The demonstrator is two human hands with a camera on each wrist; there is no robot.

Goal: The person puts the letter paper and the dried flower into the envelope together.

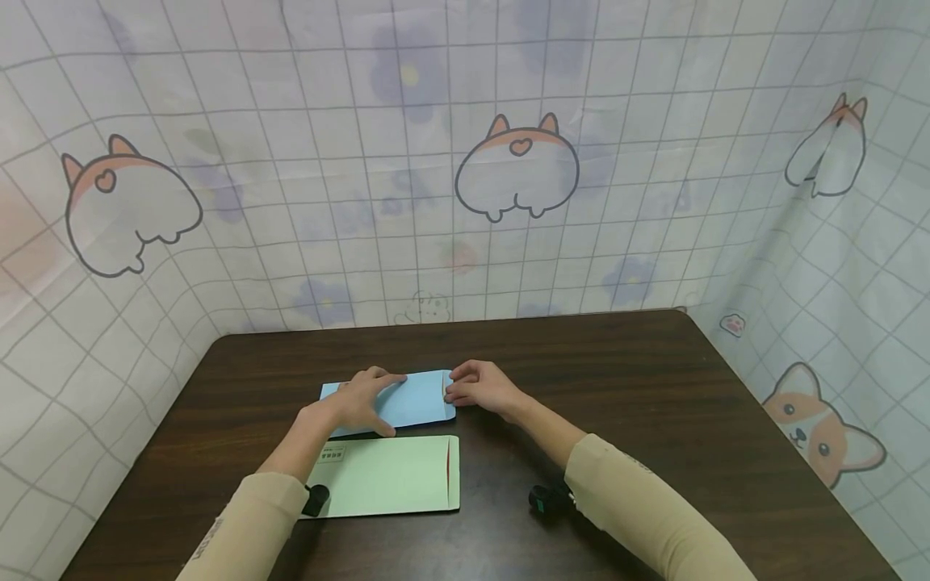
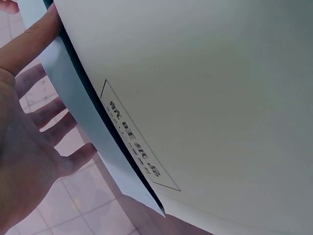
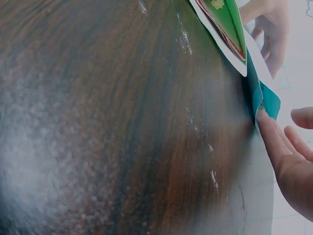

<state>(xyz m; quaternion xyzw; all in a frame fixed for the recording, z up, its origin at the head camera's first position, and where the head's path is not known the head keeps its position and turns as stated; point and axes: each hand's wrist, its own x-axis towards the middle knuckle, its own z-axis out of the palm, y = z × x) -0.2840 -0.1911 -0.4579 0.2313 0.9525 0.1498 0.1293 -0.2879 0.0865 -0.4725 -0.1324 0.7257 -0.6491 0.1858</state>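
Note:
A light blue envelope (image 1: 417, 401) lies on the table, its flap end on the right. My left hand (image 1: 359, 403) rests across its left part, fingers spread and thumb near the lower edge. At the flap end, the fingertips of my right hand (image 1: 485, 387) touch the flap; in the right wrist view the thumb is apart from the blue flap (image 3: 271, 102). Just nearer to me lies a pale green envelope (image 1: 388, 478) with a small printed box. Its open end shows red inside in the right wrist view, where the green envelope (image 3: 230, 22) is partly cut off.
The dark wood-grain table (image 1: 617, 387) extends to both sides of the envelopes. Behind it and at both sides hangs a white gridded cloth (image 1: 639, 202) with cartoon dogs. A black wrist device (image 1: 541, 499) is by the right sleeve.

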